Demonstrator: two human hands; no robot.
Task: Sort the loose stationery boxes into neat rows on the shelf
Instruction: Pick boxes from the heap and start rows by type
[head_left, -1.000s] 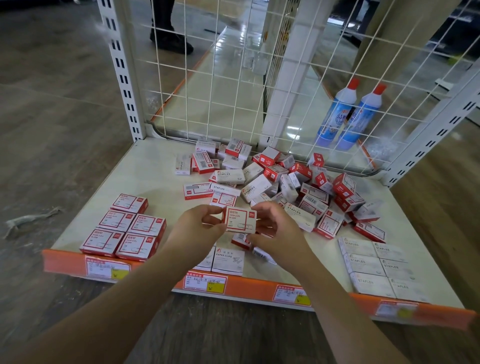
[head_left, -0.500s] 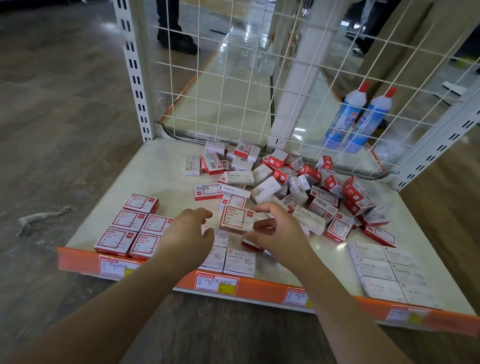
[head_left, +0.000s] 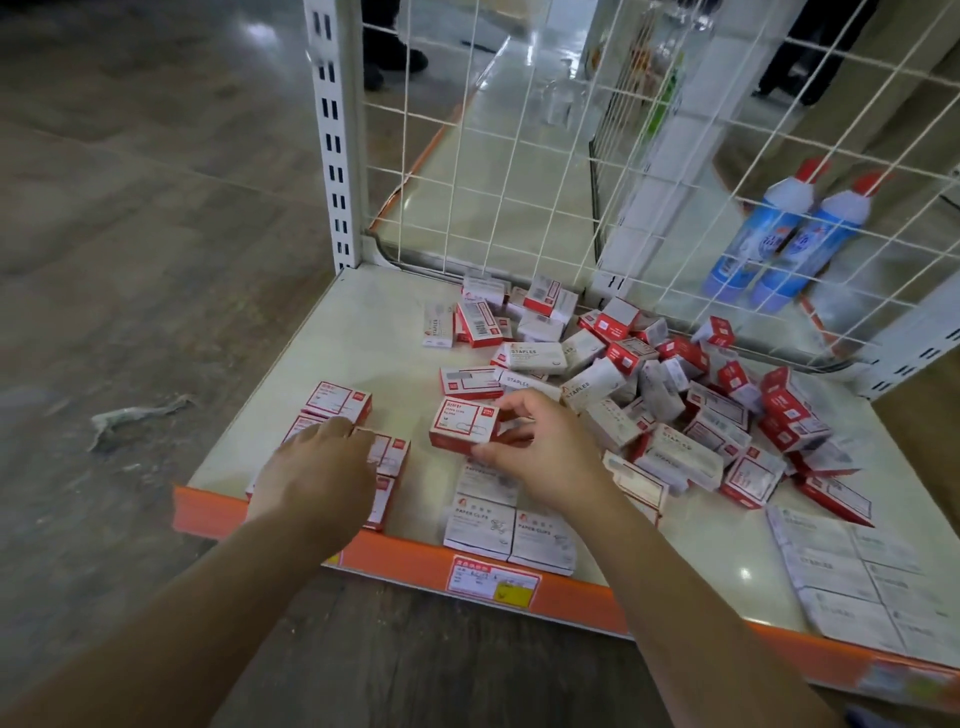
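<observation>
On the left of the shelf (head_left: 363, 332), the left hand (head_left: 317, 473) rests palm down over a block of red-and-white boxes (head_left: 340, 401), fingers spread loosely, holding nothing. Just to its right, the right hand (head_left: 540, 452) pinches a red paper-clip box (head_left: 464, 423) between thumb and curled fingers, clear of the shelf; its label faces up and its long axis runs left to right, tilted slightly. White paper-clip boxes (head_left: 511, 530) sit in rows below it. Further right lies a loose pile (head_left: 675, 384), then flat white staple boxes (head_left: 857, 577). The cream shelf has an orange front edge (head_left: 415, 561), a wire-grid back (head_left: 519, 156), two blue bottles (head_left: 784, 239) behind it, and brown flooring (head_left: 130, 208) around.
</observation>
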